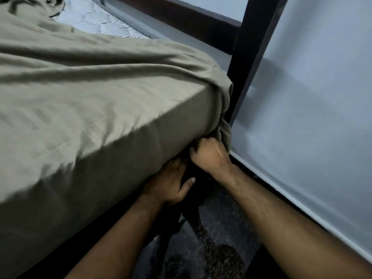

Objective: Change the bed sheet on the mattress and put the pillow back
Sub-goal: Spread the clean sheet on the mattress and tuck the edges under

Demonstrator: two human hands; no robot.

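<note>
I see the pale wall [322,97] filling the space to the right of my right hand, running down to a light skirting strip just beside that wrist. Left of and above both hands spreads the bed sheet [90,93], an olive-grey cloth with a faint woven stripe, pulled over the top and the near side of the mattress [96,23], whose bare white quilted surface shows only in a patch far above my hands, toward the upper left. The sheet lies fairly smooth close to my hands and runs in long wrinkles further up; at the far top left it is bunched in loose folds. The dark bed frame [253,37] stands as an upright post directly above my right hand, with a dark rail going off from it to the left, behind the mattress. Below my forearms lies the dark speckled floor [217,228]. At the mattress corner, right above my right hand, the sheet gathers into tight puckered folds that hang against the post. My right hand [209,153] is clenched on that gathered cloth at the bottom of the corner, knuckles up, fingers curled into the fabric. My left hand [171,184] sits just below and to the left of it, fingers reaching under the lower edge of the mattress out of sight, thumb held out straight; I cannot tell whether it is gripping anything.
</note>
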